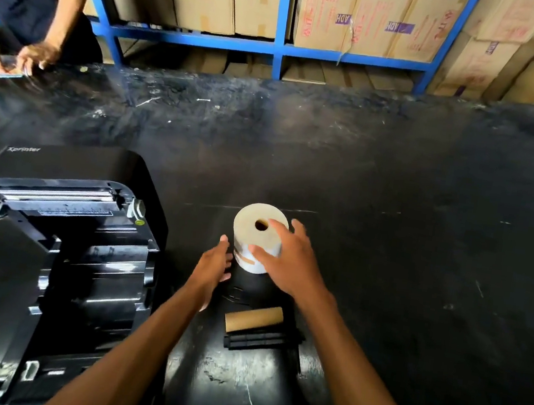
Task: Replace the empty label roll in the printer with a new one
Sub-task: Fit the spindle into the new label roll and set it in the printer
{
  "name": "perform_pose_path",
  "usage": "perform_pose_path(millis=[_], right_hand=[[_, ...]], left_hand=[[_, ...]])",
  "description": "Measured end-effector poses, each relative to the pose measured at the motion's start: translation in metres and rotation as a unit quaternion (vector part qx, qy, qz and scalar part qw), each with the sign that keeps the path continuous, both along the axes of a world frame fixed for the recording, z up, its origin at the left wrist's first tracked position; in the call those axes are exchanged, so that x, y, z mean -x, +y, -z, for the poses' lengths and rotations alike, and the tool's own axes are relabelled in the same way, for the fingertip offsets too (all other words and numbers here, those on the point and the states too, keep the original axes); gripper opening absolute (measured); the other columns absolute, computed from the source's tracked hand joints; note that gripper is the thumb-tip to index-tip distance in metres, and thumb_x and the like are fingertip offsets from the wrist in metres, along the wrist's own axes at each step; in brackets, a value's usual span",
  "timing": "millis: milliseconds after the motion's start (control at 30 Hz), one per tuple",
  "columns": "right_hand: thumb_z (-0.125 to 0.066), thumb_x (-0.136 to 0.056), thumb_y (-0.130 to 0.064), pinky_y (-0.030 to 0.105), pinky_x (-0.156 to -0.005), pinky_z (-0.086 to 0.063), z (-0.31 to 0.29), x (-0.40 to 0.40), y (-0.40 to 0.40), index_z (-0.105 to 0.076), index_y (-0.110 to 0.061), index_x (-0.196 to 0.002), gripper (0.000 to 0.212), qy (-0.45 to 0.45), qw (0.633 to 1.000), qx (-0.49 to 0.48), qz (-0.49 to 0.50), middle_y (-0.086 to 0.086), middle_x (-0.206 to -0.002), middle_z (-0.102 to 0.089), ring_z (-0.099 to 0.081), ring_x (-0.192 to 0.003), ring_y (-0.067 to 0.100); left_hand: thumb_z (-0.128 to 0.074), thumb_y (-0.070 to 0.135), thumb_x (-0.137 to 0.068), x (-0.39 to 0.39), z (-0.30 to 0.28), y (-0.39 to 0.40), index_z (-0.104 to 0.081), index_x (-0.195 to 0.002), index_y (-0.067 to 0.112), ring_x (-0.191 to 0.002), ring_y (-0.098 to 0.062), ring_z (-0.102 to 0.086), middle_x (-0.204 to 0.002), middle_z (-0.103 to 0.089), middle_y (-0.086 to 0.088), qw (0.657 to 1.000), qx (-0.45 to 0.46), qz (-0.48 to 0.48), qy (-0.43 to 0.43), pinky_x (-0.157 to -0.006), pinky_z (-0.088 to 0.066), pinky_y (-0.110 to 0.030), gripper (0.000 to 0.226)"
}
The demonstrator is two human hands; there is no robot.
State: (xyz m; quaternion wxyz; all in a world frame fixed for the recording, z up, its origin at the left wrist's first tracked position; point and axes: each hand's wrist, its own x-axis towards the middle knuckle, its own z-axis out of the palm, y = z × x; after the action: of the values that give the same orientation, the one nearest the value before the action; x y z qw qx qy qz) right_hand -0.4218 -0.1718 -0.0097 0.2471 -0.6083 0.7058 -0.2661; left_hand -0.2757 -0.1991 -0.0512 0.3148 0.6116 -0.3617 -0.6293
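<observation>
blue steel shelving packed with brown cardboard boxes stands behind a scuffed black table. a black label printer sits at left, lid open, its roll bay holding no roll. upright mid-table is a white label roll; the right hand spreads over it, fingers touching, not closed. the left hand is open just beside it. nearer lie a brown cardboard core and a black spindle.

On the table, the printer sits at the near left corner, lid open. The new label roll stands on end mid-table, right of the printer. The empty core lies nearer the front edge, with the spindle just before it. Shelves of boxes stand behind the far edge.
</observation>
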Motion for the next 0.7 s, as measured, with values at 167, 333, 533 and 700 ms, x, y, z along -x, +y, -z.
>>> perform_pose_path(millis=[167,333,533,700], right_hand=[[-0.066,-0.080,-0.047,0.045,-0.093,-0.045,0.023,-0.027,-0.017,-0.035,-0.022,-0.136,0.069,0.132,0.990,-0.040,0.001,0.020,-0.158,0.001,-0.037,-0.125,0.041],[-0.069,-0.082,-0.034,0.041,-0.092,-0.044,0.026,-0.018,-0.022,-0.045,-0.021,-0.131,0.056,0.087,0.996,-0.004,0.021,0.011,-0.154,-0.013,-0.042,-0.120,0.036],[-0.073,-0.082,-0.029,0.034,-0.076,-0.059,0.012,0.015,0.006,-0.064,-0.015,-0.106,0.029,-0.352,0.920,-0.042,0.166,0.012,-0.114,-0.063,-0.065,-0.101,0.024],[-0.068,-0.085,-0.026,0.038,-0.076,-0.061,0.007,0.012,0.059,-0.063,-0.010,-0.108,0.028,-0.508,0.834,-0.075,0.204,0.014,-0.107,-0.068,-0.067,-0.101,0.026]], left_hand=[[-0.025,0.047,-0.100,0.000,0.006,-0.001,-0.049,-0.137,0.010,-0.122,-0.023,-0.053,-0.136,-0.057,-0.012,0.999,-0.022,0.023,0.017,-0.097,-0.043,-0.039,0.057],[-0.028,0.050,-0.098,-0.002,0.002,0.001,-0.054,-0.132,0.013,-0.113,-0.022,-0.055,-0.129,-0.059,-0.013,0.999,-0.034,0.013,0.019,-0.093,-0.045,-0.037,0.057],[-0.041,0.053,-0.093,-0.002,-0.018,0.019,-0.073,-0.090,0.020,-0.097,-0.014,-0.066,-0.104,-0.076,-0.001,0.998,0.021,-0.040,0.040,-0.084,-0.047,-0.036,0.046],[-0.047,0.068,-0.082,-0.004,-0.034,0.045,-0.071,-0.094,0.011,-0.100,-0.020,-0.068,-0.100,-0.077,-0.003,0.997,0.003,-0.016,0.077,-0.085,-0.052,-0.042,0.063]])
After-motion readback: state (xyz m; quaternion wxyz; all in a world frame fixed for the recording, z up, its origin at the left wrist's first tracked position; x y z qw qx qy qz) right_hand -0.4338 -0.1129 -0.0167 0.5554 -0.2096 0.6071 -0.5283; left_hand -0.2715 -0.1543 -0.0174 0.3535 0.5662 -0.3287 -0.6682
